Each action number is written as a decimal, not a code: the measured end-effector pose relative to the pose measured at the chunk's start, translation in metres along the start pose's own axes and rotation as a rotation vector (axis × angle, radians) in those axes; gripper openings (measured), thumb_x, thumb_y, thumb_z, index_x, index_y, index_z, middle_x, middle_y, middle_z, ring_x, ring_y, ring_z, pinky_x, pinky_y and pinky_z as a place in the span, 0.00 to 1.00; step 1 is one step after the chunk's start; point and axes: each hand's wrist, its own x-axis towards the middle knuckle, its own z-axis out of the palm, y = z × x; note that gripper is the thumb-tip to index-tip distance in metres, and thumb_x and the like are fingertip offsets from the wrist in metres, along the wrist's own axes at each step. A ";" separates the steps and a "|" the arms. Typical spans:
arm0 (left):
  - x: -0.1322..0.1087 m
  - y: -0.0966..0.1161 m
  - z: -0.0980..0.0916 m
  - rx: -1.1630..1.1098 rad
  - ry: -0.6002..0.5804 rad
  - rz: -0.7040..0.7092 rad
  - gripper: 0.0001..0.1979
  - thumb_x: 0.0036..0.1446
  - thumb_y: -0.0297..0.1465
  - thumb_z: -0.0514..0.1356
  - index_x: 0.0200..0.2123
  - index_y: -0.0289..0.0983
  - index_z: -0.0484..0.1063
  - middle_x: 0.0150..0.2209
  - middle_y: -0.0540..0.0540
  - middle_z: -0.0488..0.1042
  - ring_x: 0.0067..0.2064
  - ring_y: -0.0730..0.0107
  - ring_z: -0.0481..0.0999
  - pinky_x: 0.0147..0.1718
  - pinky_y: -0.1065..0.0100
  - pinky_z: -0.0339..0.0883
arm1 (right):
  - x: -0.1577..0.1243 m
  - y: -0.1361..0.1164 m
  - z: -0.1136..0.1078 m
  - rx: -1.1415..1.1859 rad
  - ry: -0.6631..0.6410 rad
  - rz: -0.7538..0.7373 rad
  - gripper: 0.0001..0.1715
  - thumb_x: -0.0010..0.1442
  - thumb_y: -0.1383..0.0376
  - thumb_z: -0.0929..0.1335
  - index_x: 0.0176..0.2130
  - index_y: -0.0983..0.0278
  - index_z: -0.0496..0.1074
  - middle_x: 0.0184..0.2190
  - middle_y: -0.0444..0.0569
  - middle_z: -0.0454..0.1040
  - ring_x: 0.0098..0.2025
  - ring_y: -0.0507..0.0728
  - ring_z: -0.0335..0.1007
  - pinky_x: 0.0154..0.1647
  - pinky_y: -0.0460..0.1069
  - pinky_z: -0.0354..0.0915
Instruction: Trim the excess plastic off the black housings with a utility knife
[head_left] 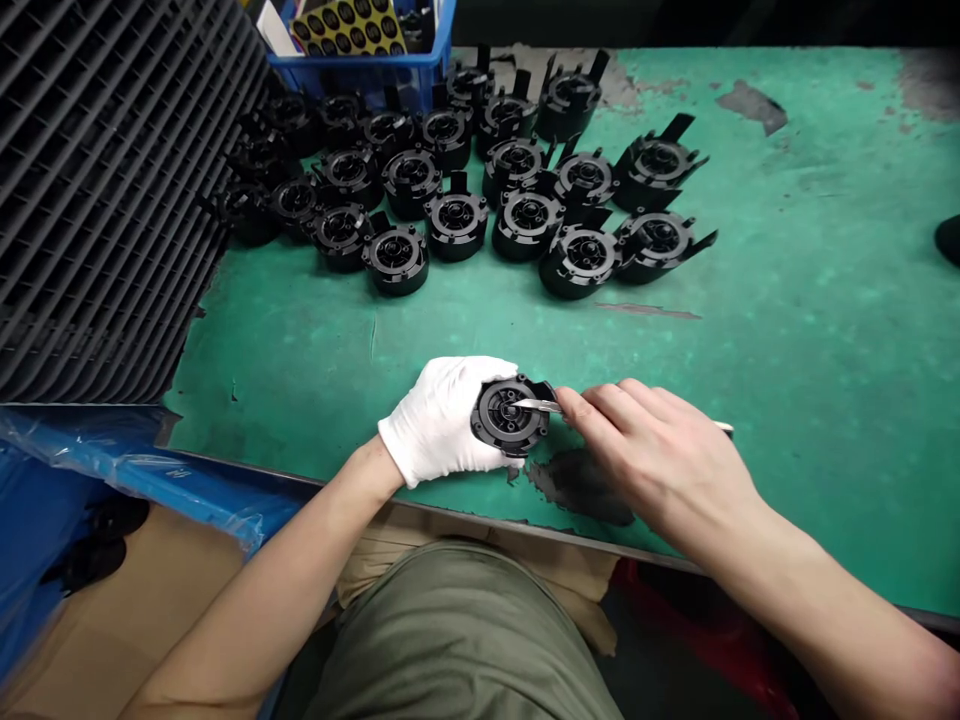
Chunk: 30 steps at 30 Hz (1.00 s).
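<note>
My left hand (446, 420), in a white glove, is wrapped round a round black plastic housing (487, 432) near the table's front edge. The housing's ribbed, ringed face is turned up. Bare, my right hand (645, 440) is closed on a knife (541, 405) with a slim, pointed silver blade. The blade's tip lies over the middle of the housing's face; whether it touches the plastic I cannot tell. Most of the knife's handle is hidden in the fingers, and its pale end shows past the hand.
Several similar black housings (459, 222) stand in rows on the green table (810, 300). Behind them is a blue bin (360, 75) with a yellow sticker sheet (349, 27). Stacked black trays (90, 200) rise at left. A blue-lined carton (150, 620) sits below the table edge.
</note>
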 end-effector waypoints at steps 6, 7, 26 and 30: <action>0.001 -0.003 0.002 -0.008 0.004 0.012 0.40 0.45 0.51 0.82 0.56 0.40 0.75 0.56 0.37 0.85 0.58 0.42 0.87 0.60 0.46 0.80 | 0.000 0.001 -0.009 -0.032 -0.005 -0.036 0.21 0.70 0.80 0.62 0.58 0.72 0.74 0.34 0.49 0.71 0.35 0.59 0.62 0.37 0.53 0.59; 0.001 -0.003 0.002 -0.006 0.006 0.015 0.40 0.45 0.51 0.81 0.57 0.40 0.75 0.56 0.37 0.85 0.58 0.42 0.87 0.60 0.45 0.80 | -0.001 0.000 -0.009 -0.037 -0.004 -0.036 0.21 0.70 0.81 0.62 0.58 0.73 0.74 0.34 0.48 0.71 0.35 0.59 0.62 0.37 0.53 0.59; -0.004 -0.011 0.009 0.003 0.038 0.050 0.43 0.49 0.56 0.79 0.59 0.39 0.71 0.57 0.35 0.84 0.58 0.44 0.86 0.60 0.47 0.79 | -0.010 -0.032 -0.022 -0.107 -0.116 0.011 0.27 0.65 0.81 0.64 0.62 0.80 0.72 0.34 0.52 0.70 0.36 0.62 0.64 0.38 0.56 0.66; -0.003 -0.011 0.008 -0.010 0.027 0.045 0.44 0.49 0.58 0.78 0.60 0.39 0.72 0.57 0.35 0.84 0.59 0.43 0.86 0.61 0.47 0.78 | -0.007 -0.038 -0.027 -0.119 -0.125 0.022 0.27 0.63 0.82 0.64 0.61 0.82 0.72 0.33 0.53 0.70 0.36 0.63 0.64 0.38 0.56 0.67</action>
